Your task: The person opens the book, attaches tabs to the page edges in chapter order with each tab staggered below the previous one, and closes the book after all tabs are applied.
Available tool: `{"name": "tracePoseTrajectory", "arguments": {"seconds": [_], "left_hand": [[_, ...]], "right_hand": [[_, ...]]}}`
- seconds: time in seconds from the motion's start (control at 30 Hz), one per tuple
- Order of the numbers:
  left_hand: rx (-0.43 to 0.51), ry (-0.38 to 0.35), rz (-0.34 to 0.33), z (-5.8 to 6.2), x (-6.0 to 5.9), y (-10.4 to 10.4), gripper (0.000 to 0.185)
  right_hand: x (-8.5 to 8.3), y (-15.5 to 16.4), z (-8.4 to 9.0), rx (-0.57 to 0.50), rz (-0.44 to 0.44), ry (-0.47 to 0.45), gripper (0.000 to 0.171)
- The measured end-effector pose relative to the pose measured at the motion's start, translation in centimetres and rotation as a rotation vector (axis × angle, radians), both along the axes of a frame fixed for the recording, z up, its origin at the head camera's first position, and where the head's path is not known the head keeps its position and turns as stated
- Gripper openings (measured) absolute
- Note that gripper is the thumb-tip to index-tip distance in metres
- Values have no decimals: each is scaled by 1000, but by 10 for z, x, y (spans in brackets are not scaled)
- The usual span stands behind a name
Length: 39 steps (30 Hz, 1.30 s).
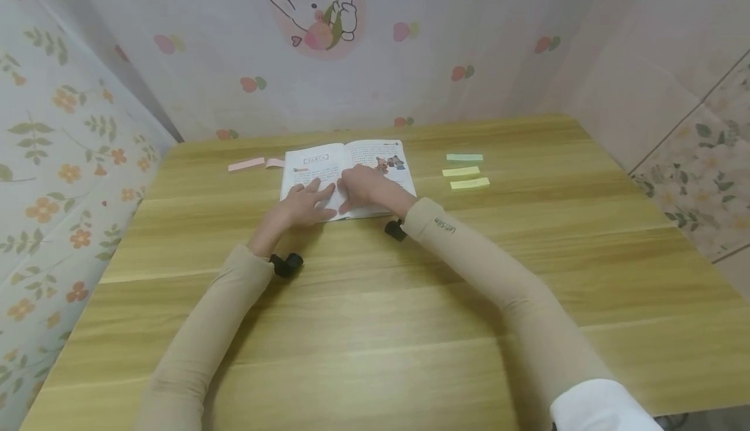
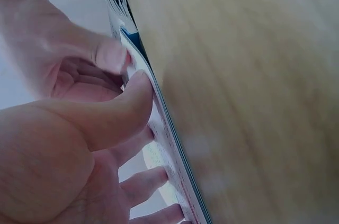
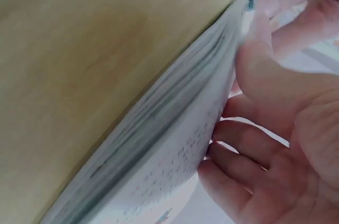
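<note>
An open book (image 1: 359, 151) with printed text lies on the wooden table, its right page showing a coloured picture (image 1: 390, 164). My left hand (image 1: 301, 206) rests on the left page with fingers spread, and its thumb (image 2: 139, 97) touches the page's near edge by the crease. Over the crease, my right hand (image 1: 368, 187) presses down with its fingers curled. In the right wrist view, that hand's fingertips (image 3: 217, 168) touch the right page, which bulges above the stacked page edges (image 3: 159, 113). Neither hand visibly pinches a page.
Right of the book lie a green paper strip (image 1: 465, 157) and two yellow strips (image 1: 461, 172). A pink strip (image 1: 246, 165) lies to the left, and another pink strip (image 1: 274, 163) meets the book's left edge. Patterned curtains (image 1: 375, 86) stand behind the table.
</note>
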<state>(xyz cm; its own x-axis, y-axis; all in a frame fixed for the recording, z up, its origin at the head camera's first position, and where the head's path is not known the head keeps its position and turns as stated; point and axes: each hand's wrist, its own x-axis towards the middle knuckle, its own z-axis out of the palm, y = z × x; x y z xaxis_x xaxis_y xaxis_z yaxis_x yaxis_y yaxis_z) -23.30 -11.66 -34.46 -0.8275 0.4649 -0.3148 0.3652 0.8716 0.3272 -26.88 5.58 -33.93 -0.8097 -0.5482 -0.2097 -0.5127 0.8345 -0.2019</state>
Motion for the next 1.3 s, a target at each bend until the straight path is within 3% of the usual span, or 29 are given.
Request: {"name": "tracePoseTrajectory", "arguments": {"seconds": [0.17,0.43,0.63,0.93,1.1,1.3], "left_hand": [[1,-10,2,0,0,-1,67],[-2,-1,0,1,-1,0,67],[5,-13,0,2,1,-1,66],[-7,4,-7,1,0,-2,66],[-9,-4,-8,1,1,-2,67],[-3,-7,-8,-1,0,-1,67]], "right_hand": [[3,4,1,-45,-5,-60,46],[13,-1,2,41,51,88,37],[19,1,2,22,38,52,32],[28,-6,0,68,43,141,32],[33,-7,-2,63,74,154,23],[30,0,4,10,135,102,20]]}}
